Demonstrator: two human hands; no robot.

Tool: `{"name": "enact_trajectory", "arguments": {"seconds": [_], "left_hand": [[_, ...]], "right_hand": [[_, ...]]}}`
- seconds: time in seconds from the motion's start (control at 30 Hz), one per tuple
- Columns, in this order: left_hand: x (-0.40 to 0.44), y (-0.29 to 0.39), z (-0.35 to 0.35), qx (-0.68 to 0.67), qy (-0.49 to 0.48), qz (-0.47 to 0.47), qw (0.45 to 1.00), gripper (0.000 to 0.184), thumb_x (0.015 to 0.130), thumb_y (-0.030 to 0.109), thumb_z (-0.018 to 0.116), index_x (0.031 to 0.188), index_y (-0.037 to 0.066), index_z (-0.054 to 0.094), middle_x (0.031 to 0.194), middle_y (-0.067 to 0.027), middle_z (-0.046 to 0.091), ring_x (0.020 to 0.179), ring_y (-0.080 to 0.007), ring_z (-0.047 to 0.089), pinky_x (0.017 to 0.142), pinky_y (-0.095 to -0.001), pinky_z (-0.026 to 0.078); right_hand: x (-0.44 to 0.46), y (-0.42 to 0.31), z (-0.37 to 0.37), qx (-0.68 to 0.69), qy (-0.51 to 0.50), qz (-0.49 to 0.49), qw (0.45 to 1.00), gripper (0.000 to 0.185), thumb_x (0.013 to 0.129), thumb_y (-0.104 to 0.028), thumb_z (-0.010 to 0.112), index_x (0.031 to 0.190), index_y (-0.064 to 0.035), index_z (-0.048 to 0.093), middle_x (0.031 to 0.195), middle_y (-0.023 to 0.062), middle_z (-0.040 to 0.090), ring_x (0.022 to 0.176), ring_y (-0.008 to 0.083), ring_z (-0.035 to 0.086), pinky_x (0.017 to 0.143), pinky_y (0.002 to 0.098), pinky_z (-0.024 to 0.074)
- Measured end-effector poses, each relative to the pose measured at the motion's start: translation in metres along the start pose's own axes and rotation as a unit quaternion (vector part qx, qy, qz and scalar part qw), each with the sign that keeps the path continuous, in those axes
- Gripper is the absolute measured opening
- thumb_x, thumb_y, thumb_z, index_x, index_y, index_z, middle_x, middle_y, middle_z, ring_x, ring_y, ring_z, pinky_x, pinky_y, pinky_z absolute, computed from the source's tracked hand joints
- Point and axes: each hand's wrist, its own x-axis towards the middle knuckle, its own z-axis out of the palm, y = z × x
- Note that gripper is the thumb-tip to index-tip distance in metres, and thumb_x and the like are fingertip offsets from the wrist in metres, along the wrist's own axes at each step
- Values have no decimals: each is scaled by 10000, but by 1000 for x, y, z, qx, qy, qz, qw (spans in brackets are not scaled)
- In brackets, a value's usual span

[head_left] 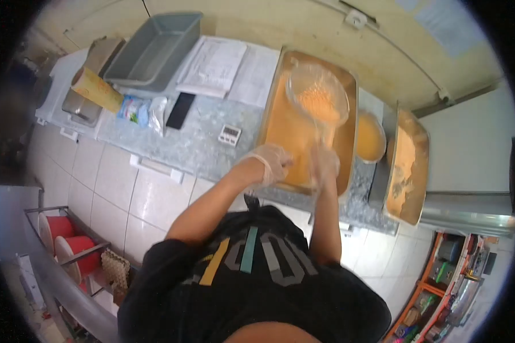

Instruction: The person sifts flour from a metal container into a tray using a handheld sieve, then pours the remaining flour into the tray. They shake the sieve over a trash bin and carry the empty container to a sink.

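Note:
A deep metal tray [352,114] on the counter holds a layer of fine orange-tan, crumb-like material [286,128]. My left hand [273,162], in a clear plastic glove, is over the tray's near left part with its fingers curled together. Whatever they pinch is too small to make out. My right hand [324,163], also gloved, is over the near right part; motion smears its fingers. Beyond both hands, a round clear bowl or sieve [298,77] with orange bits in it rests in the far part of the tray. A pale strip near my right hand is unclear.
Right of the tray stand a bowl of yellow-orange material [371,137] and a tilted metal pan [409,160]. To the left are a timer [230,135], a phone [181,111], papers [214,66], a grey tub [154,48] and a yellow roll [96,90]. A wall runs behind.

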Motion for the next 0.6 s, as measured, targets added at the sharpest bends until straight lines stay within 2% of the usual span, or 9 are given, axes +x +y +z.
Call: {"name": "enact_trajectory", "arguments": {"seconds": [0.1, 0.17, 0.3, 0.4, 0.43, 0.47, 0.53, 0.57, 0.6], "left_hand": [[-30, 15, -32, -76, -25, -75, 994, 321, 772, 157, 545, 1082, 118, 620, 1067, -157, 611, 934, -289, 608, 823, -331, 479], [-63, -2, -22, -211, 34, -13, 977, 323, 788, 212, 553, 1081, 88, 608, 1034, -116, 636, 940, -272, 612, 827, -333, 478], [-99, -13, -6, -345, 4, -67, 936, 322, 790, 202, 612, 1083, 69, 613, 1017, -103, 640, 913, -194, 612, 810, -301, 481], [-106, -21, -13, -296, -30, -64, 953, 331, 794, 178, 587, 1089, 27, 592, 968, -98, 643, 883, -143, 598, 796, -260, 474], [-109, -20, -12, -348, -37, -81, 933, 342, 796, 180, 590, 1101, 27, 587, 979, -90, 638, 883, -139, 590, 797, -258, 471], [-111, -20, -9, -400, -44, -97, 910, 352, 798, 183, 593, 1114, 26, 582, 991, -82, 633, 883, -135, 582, 799, -257, 468], [-116, -26, 5, -392, -42, -39, 918, 357, 802, 175, 599, 1128, 32, 579, 1010, -83, 627, 878, -141, 579, 794, -263, 467], [-118, -24, 0, -368, -40, -50, 927, 351, 803, 166, 602, 1127, 32, 579, 1007, -80, 625, 883, -140, 576, 797, -261, 464], [-115, -26, -8, -341, -33, -56, 938, 346, 803, 156, 605, 1126, 33, 579, 1004, -77, 623, 888, -139, 573, 800, -258, 460]], "right_hand": [[18, 13, 33, 11, 0, -47, 999, 349, 870, -175, 440, 1196, -50, 452, 913, 179, 643, 713, 266, 661, 552, 394, 526], [-59, 24, 34, 25, 126, -46, 991, 149, 884, -218, 454, 787, -135, 530, 627, -6, 495, 482, 147, 481, 410, 308, 384], [-59, 10, 69, 139, -30, 28, 990, 182, 823, -202, 537, 980, -134, 599, 808, 129, 637, 652, 268, 640, 532, 375, 499], [-118, 3, 52, 195, 61, -35, 978, 123, 809, -199, 545, 877, -126, 618, 768, 110, 638, 668, 294, 642, 560, 400, 509], [-116, 1, 53, 95, 121, -120, 981, 96, 784, -178, 570, 854, -138, 622, 739, 112, 636, 666, 291, 642, 545, 392, 506], [-106, -5, 52, 96, 119, -112, 982, 96, 784, -178, 570, 854, -138, 622, 739, 112, 636, 666, 291, 642, 545, 392, 506], [-92, -17, 50, 305, -85, 146, 937, 284, 748, -139, 600, 1031, -117, 612, 826, 124, 649, 778, 316, 648, 645, 385, 533], [-108, -20, 33, 66, -115, 1, 991, 255, 767, -129, 578, 1014, -68, 604, 820, 145, 645, 760, 319, 648, 626, 387, 532], [-128, -18, 33, 83, -16, 0, 996, 273, 777, -123, 564, 1040, -47, 564, 788, 158, 644, 734, 307, 652, 586, 388, 530]]}}
